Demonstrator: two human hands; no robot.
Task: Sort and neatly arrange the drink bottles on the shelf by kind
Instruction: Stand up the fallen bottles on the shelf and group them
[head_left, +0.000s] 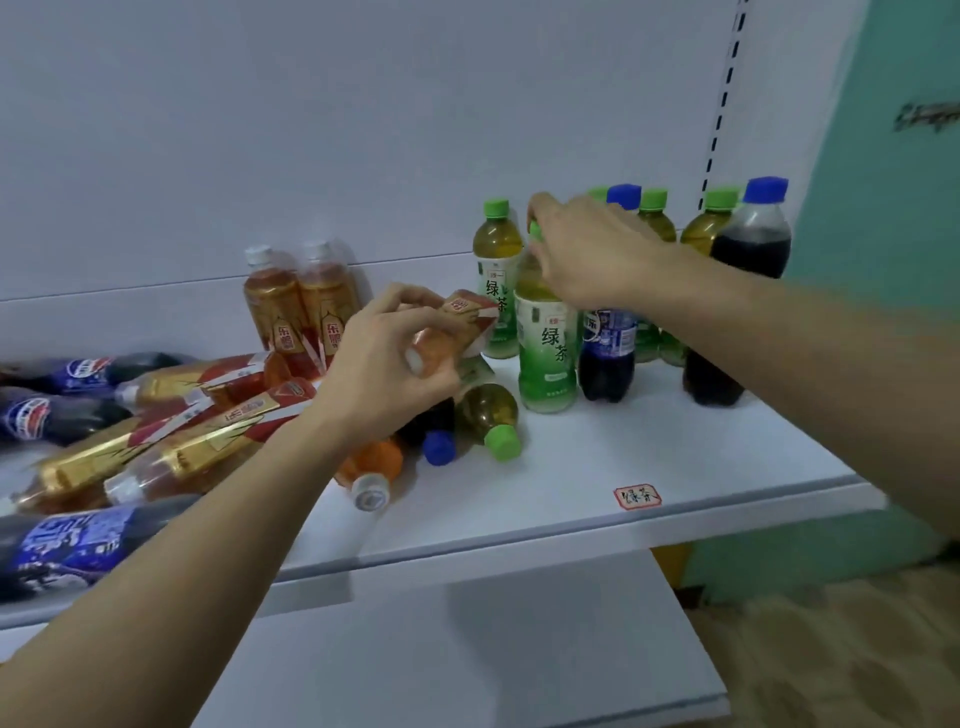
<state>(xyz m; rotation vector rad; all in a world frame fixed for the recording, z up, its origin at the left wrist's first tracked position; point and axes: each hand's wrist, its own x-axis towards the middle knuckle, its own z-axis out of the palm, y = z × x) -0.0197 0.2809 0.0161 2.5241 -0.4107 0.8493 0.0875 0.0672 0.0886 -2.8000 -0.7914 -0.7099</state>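
My right hand (587, 249) grips the green cap of an upright green tea bottle (545, 348) on the white shelf (597, 457). My left hand (387, 364) holds an orange drink bottle (457, 322) with a gold and red label, lifted over the pile. Several more green tea bottles (496, 260) and cola bottles (748, 249) with blue caps stand at the back right. One green tea bottle (491, 415) lies on its side below my left hand. Two orange drink bottles (301, 306) stand at the back wall.
A heap of lying orange drink bottles (171, 441) and cola bottles (62, 410) covers the shelf's left part. A small red-framed label (637, 497) sticks near the front edge. A lower white shelf (467, 649) juts out below. A teal wall (883, 312) stands on the right.
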